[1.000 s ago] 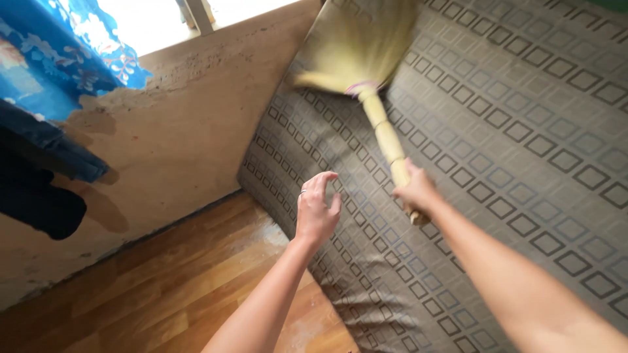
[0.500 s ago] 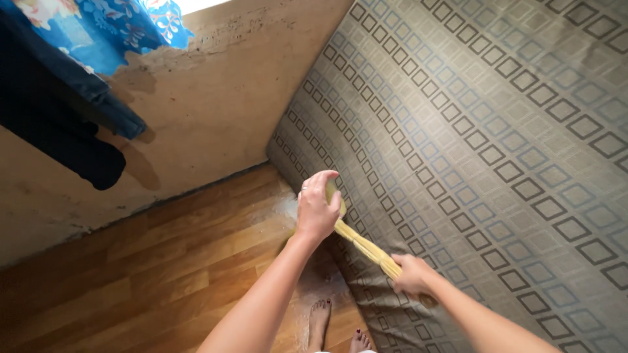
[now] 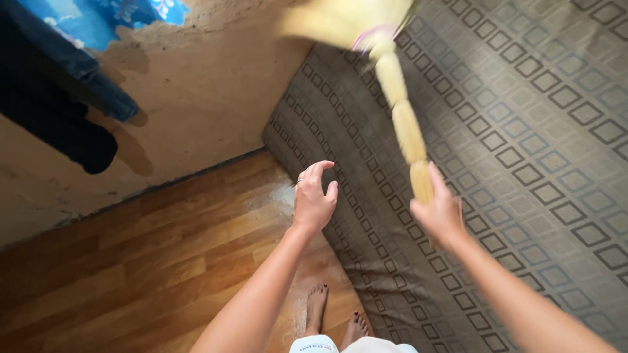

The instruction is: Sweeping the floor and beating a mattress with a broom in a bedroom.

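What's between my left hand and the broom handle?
Only patterned mattress shows between the left hand and the broom held in the right hand, in the head view.

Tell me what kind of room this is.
Probably a lived-in bedroom at home: a patterned mattress leans on a worn plaster wall, over wood-look flooring, with clothes hanging nearby.

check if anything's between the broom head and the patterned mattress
Nothing visible does. The right hand holds the straw broom up over the mattress, with only air between; the left hand is open, off to the side.
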